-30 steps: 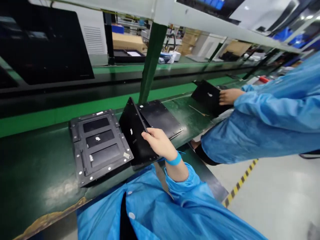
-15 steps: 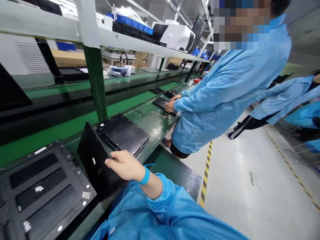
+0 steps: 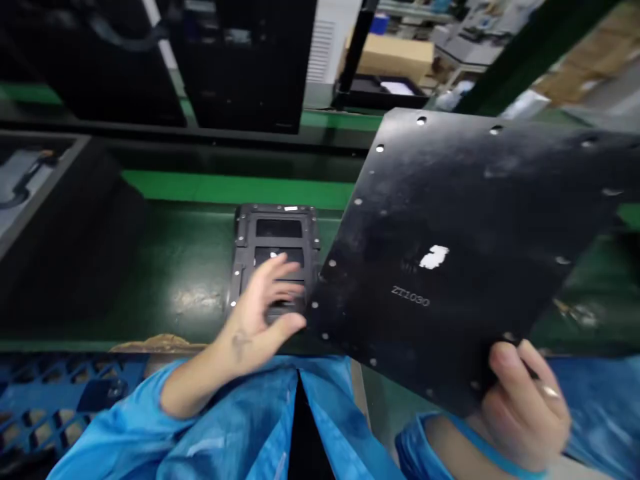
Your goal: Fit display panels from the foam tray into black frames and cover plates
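My right hand (image 3: 530, 403) grips the lower right edge of a large black plate (image 3: 465, 233), which is raised and tilted over the bench. The plate has a white mark, small holes along its edges and the text "ZT1030". With fingers apart and nothing in it, my left hand (image 3: 263, 317) hovers over the lower part of a black framed fixture (image 3: 280, 241) lying on the green bench. The fingers hide part of that fixture. The plate's left corner is close to my left thumb.
A dark box-like unit (image 3: 75, 220) stands on the bench at the left. Blue plastic lattice (image 3: 65, 400) shows at the lower left. Black panels (image 3: 240, 67) rise behind the bench. A cardboard box (image 3: 395, 57) and a slanted green post (image 3: 530, 60) are further back.
The view has swung left and down to the bench. The plate in my right hand is now lifted and faces me. My left hand has come into view, and the co-worker has left it.
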Available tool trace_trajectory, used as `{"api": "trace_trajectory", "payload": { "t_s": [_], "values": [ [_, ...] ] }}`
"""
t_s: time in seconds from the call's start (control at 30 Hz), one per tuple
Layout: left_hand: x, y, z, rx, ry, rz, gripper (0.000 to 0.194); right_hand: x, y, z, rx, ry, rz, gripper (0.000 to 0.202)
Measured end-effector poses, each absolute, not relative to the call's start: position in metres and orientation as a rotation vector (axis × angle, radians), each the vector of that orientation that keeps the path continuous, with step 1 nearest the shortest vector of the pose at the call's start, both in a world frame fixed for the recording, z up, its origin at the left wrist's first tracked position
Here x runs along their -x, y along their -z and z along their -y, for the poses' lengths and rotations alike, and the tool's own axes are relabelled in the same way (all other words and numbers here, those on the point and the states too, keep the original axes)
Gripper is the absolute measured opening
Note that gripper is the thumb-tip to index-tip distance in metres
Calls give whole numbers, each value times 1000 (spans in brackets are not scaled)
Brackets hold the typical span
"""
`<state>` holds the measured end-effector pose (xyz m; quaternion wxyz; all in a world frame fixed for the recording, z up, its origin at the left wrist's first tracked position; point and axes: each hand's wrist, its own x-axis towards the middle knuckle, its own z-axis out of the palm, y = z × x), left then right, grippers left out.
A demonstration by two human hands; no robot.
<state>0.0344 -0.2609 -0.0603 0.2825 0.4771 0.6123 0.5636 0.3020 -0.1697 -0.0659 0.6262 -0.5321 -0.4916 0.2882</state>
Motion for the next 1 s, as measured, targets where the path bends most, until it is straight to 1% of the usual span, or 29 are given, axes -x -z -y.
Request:
{"api": "trace_trajectory", "payload": {
  "t_s": [0.03,0.1,0.2,0.27,0.4,0.5,0.63,0.77,0.9,1.0],
  "values": [
    [-40,62,260,-1242,-1545,-1578,88,-290,68,170,1234,-693,1178,38],
    [-47,65,257,-1182,-1587,-1534,86,-266,74,167,1255,-787,1335,46],
    [-36,76,264,-1159,-1522,-1705,82,-239,87,156,1222,-945,1667,52],
    [-19,86,276,-1167,-1442,-1869,81,-225,97,146,1197,-994,1897,53],
    [14,100,294,-1207,-1387,-2138,73,-193,113,137,1158,-894,2170,53],
    [31,107,295,-1219,-1340,-2262,65,-170,117,136,1163,-794,2286,58],
    [46,117,287,-1205,-1323,-2300,59,-153,114,129,1150,-777,2327,60],
    [41,109,289,-1216,-1376,-2163,55,-163,103,125,1164,-904,2230,56],
    [19,83,296,-1201,-1431,-1921,62,-193,90,125,1137,-1041,2107,45],
    [3,68,289,-1210,-1399,-1824,67,-223,84,124,1170,-1003,2035,45]
  ]
}}
